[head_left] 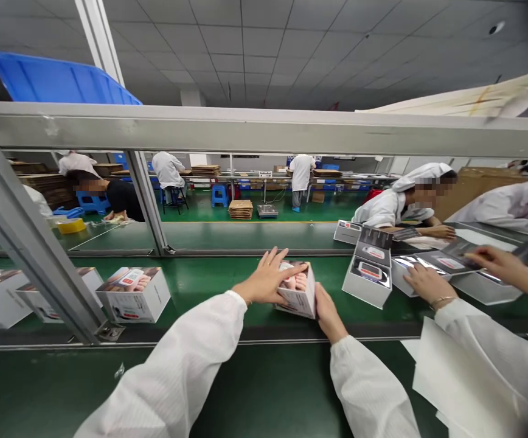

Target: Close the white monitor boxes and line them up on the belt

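Near the middle of the green conveyor belt [209,274] stands a closed white box [301,299] with a printed picture of fingers on its top. My left hand [266,277] lies over the box's top and left side, its fingers spread. At the box's right side is my right hand [329,313], its fingers against the side wall and partly hidden behind it. The box is between both hands.
Several closed boxes [134,295] stand to the left, behind a slanted metal post [31,225]. An open box [368,277] is on the right, beside a co-worker's hands [430,285]. White sheets [460,383] lie at the lower right.
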The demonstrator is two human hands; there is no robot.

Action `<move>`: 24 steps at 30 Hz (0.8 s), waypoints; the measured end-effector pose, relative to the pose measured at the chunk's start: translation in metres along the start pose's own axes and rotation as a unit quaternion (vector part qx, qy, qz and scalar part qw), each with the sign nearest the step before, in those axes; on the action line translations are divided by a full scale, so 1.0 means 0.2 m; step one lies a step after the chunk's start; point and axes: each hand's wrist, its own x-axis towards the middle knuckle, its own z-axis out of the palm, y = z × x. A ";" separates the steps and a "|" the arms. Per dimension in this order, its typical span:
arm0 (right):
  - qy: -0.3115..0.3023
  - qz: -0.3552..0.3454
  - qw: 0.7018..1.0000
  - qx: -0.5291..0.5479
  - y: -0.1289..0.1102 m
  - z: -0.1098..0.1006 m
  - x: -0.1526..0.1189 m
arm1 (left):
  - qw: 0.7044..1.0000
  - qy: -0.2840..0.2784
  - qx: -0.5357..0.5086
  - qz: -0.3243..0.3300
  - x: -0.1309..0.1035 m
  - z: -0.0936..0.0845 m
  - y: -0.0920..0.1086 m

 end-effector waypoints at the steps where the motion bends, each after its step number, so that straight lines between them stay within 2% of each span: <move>1: -0.020 -0.010 0.999 -0.034 0.00 0.04 -0.01 | 0.999 -0.036 0.023 0.015 0.00 -0.06 0.00; 3: -0.060 -0.031 0.990 -0.121 0.01 0.09 -0.05 | 0.994 -0.097 0.047 0.010 0.00 -0.14 0.00; 6: -0.093 -0.066 0.972 -0.207 0.01 0.12 -0.10 | 0.988 -0.124 0.086 -0.024 -0.04 -0.16 -0.01; 9: -0.110 -0.091 0.966 -0.217 0.00 0.10 -0.13 | 0.985 -0.126 0.112 -0.031 -0.08 -0.15 -0.03; 12: -0.082 -0.099 0.971 -0.204 -0.01 0.07 -0.14 | 0.981 -0.145 0.125 -0.027 -0.10 -0.16 -0.05; 14: -0.022 -0.119 0.973 -0.194 -0.05 0.04 -0.14 | 0.980 -0.153 0.126 -0.031 -0.11 -0.18 -0.06; 17: 0.126 -0.187 0.957 -0.181 -0.13 -0.03 -0.13 | 0.978 -0.156 0.124 -0.060 -0.15 -0.21 -0.06; 19: 0.237 -0.233 0.924 -0.190 -0.20 -0.12 -0.10 | 0.976 -0.159 0.128 -0.082 -0.18 -0.22 -0.05; 21: 0.338 -0.262 0.878 -0.216 -0.24 -0.26 -0.04 | 0.974 -0.159 0.130 -0.092 -0.21 -0.24 -0.06; 23: 0.424 -0.250 0.837 -0.239 -0.27 -0.42 0.07 | 0.975 -0.156 0.128 -0.094 -0.23 -0.25 -0.07; 24: 0.454 -0.225 0.826 -0.246 -0.27 -0.51 0.13 | 0.975 -0.156 0.126 -0.095 -0.24 -0.26 -0.07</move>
